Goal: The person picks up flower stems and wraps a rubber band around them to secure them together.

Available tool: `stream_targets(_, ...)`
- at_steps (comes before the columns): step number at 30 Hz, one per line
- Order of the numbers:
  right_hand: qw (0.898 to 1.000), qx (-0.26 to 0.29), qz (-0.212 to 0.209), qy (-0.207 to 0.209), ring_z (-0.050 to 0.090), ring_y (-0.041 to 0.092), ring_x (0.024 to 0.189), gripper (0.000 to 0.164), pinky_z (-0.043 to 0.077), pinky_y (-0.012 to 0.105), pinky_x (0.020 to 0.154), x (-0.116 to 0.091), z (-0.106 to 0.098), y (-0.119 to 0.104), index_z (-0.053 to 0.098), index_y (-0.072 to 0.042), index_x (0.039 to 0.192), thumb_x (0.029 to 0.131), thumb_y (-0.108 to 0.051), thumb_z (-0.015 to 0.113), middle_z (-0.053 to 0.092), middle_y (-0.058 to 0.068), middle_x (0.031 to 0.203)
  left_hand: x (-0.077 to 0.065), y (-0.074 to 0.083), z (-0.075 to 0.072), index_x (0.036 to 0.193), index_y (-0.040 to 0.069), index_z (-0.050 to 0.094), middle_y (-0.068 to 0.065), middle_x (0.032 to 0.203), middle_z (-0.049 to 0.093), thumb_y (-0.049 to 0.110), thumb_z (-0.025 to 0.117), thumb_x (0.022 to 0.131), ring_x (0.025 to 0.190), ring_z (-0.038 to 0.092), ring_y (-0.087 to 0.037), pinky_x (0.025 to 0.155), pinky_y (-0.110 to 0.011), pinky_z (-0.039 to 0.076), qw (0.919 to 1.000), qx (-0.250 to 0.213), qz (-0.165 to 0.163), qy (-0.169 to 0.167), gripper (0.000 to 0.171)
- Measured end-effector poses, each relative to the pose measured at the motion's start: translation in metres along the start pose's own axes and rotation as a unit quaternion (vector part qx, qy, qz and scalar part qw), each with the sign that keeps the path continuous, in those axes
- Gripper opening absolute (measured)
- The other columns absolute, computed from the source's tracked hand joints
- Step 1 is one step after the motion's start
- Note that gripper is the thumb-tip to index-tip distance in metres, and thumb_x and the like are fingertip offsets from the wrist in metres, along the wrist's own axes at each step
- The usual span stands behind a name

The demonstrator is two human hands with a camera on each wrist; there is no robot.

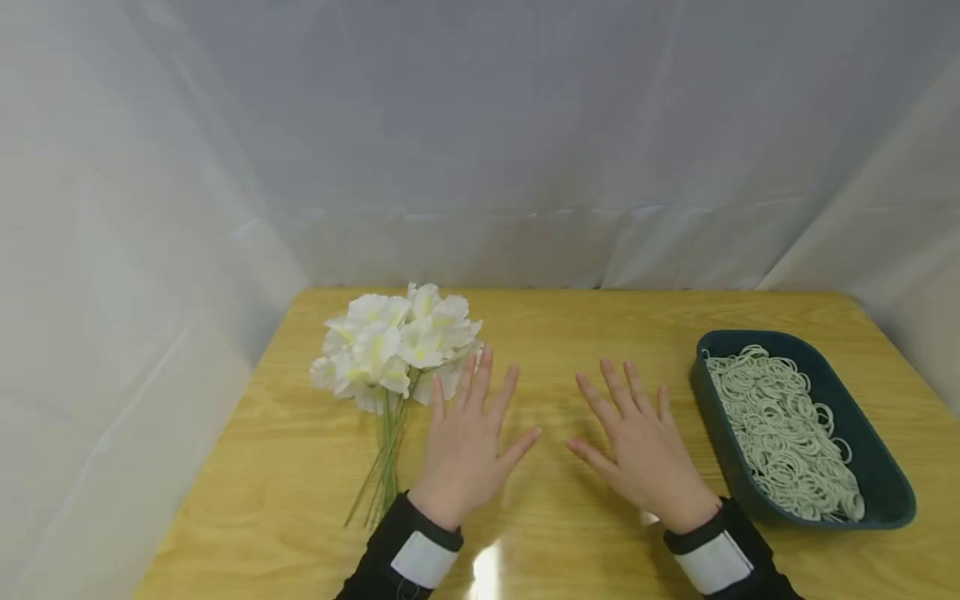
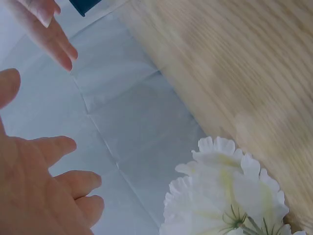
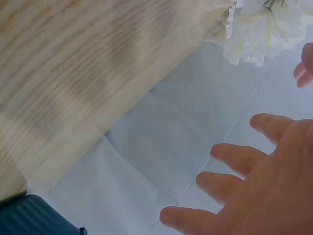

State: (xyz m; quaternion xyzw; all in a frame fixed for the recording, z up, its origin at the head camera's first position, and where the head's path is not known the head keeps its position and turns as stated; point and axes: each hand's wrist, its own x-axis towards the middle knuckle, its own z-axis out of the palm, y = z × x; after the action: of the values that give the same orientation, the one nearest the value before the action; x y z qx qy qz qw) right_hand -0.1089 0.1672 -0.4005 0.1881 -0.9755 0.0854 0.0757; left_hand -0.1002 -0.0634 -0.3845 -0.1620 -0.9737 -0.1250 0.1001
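Observation:
My left hand (image 1: 467, 446) is held palm down over the table with its fingers spread, holding nothing. Just left of it lies a bunch of white artificial flowers (image 1: 375, 346), green stems pointing toward me; the fingertips overlap the edge of the blooms in the head view, but the left wrist view shows the flowers (image 2: 230, 191) apart from the hand. My right hand (image 1: 645, 454) is spread in the same way, holding nothing, between the flowers and a dark teal bin (image 1: 873, 442). Many pale rubber bands (image 1: 787, 433) fill much of that bin.
The wooden table (image 1: 570, 333) carries the flowers on its left and the bin on its right. White sheeting (image 1: 480, 150) hangs behind the table and along both sides. Black sleeves with white bands (image 1: 423, 560) cover my wrists.

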Motion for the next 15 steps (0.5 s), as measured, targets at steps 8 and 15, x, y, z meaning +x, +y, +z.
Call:
stream_targets(8, 1.000, 0.011, 0.004, -0.014, 0.015, 0.047, 0.154, 0.077, 0.018, 0.078, 0.113, 0.000, 0.000, 0.000, 0.029, -0.021, 0.159, 0.097, -0.057, 0.057, 0.015, 0.016, 0.169, 0.004, -0.015, -0.018, 0.150, 0.009, 0.042, -0.024, 0.162, 0.028, 0.045, 0.061, 0.097, 0.154, 0.019, -0.044, 0.117, -0.076, 0.015, 0.9903, -0.037, -0.037, 0.129, 0.068)
stream_targets(15, 1.000, 0.019, 0.003, -0.023, 0.013, 0.047, 0.155, 0.077, 0.018, 0.078, 0.113, -0.001, 0.003, -0.001, 0.028, -0.020, 0.159, 0.097, -0.057, 0.056, 0.014, 0.016, 0.169, -0.004, -0.042, -0.026, 0.126, -0.003, 0.057, -0.025, 0.127, 0.054, 0.022, 0.071, 0.092, 0.125, 0.051, -0.044, 0.105, -0.061, 0.043, 0.9612, -0.062, -0.032, 0.267, 0.045)
